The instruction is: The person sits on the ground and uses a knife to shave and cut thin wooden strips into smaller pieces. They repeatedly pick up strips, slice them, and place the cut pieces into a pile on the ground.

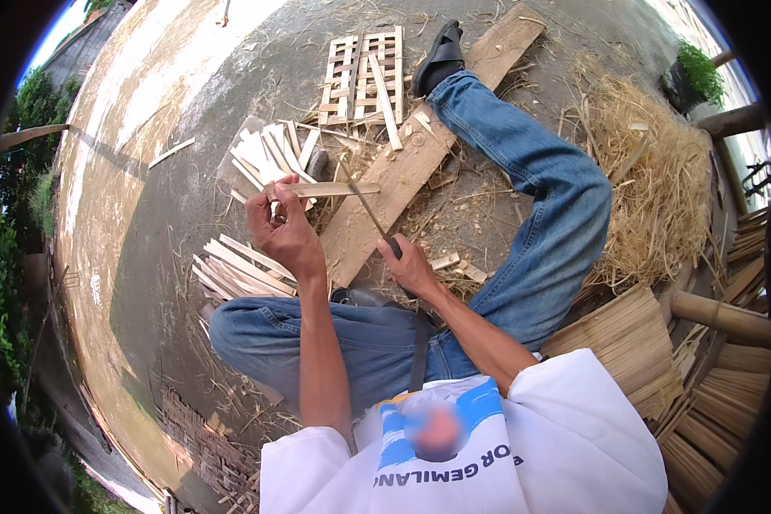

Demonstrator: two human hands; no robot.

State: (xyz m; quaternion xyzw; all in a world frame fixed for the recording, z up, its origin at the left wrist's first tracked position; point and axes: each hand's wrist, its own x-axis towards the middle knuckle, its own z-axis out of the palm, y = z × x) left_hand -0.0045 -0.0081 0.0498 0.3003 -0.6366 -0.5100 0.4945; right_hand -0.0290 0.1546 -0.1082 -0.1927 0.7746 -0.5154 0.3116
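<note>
My left hand (289, 224) is closed on one end of a pale bamboo strip (330, 189), which points out to the right. In my right hand (412, 266) is a knife (370, 210) with a dark handle and a long thin blade. The blade slants up to the left and meets or crosses the strip near its free end; whether it cuts into it I cannot tell. Beneath both lies a long wooden plank (385, 190). Close by my left hand are one pile of split strips (270, 154) and a second bundle (242, 267) beside my knee.
A woven bamboo lattice (361, 77) lies ahead, with a loose strip across it. My shoe (441, 56) rests by the plank's far end. Fine shavings (647, 184) are heaped at the right. A bamboo panel (621, 347) and a bamboo pole (720, 317) are near my right side.
</note>
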